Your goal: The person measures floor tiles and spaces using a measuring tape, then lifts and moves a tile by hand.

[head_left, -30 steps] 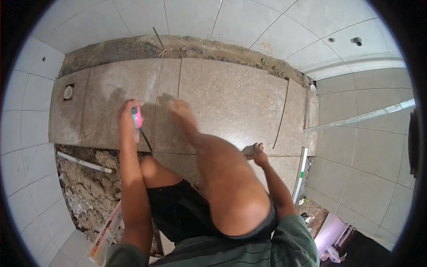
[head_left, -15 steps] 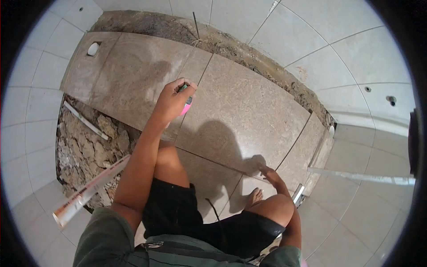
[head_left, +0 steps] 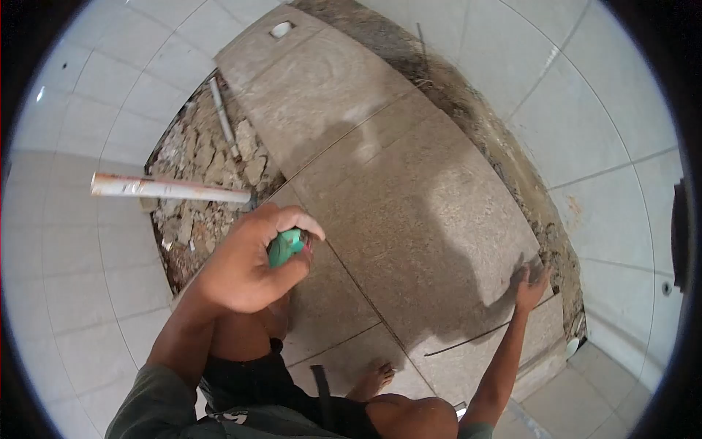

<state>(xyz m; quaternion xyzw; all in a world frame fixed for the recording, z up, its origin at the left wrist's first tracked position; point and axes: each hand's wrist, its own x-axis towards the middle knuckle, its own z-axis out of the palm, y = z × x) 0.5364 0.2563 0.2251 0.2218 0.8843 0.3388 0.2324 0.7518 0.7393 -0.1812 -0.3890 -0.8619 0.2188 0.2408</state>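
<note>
My left hand point(head_left: 252, 260) is curled closed around a small green-and-pink object point(head_left: 285, 247), held above the floor near my knee. The fingers cover much of it, so I cannot make out its kind. Beneath and beyond it lies a large brown floor tile point(head_left: 409, 197). My right hand point(head_left: 532, 285) reaches out to the right end of this tile, its fingers spread and touching the surface near the edge and joint. My bare foot point(head_left: 374, 380) stands on a tile between my arms.
A white pipe point(head_left: 172, 189) juts up at the left from broken rubble point(head_left: 197, 157), where another pipe piece point(head_left: 224, 117) lies. A thin rod point(head_left: 422, 44) stands in the dirt strip point(head_left: 479, 121) along the white tiled wall point(head_left: 585, 110). A far tile has a cutout point(head_left: 281, 29).
My view has turned and the floor appears rotated. My right hand has moved from beside my foot out to the tile's right edge. My left hand, still holding the object, is closer to me.
</note>
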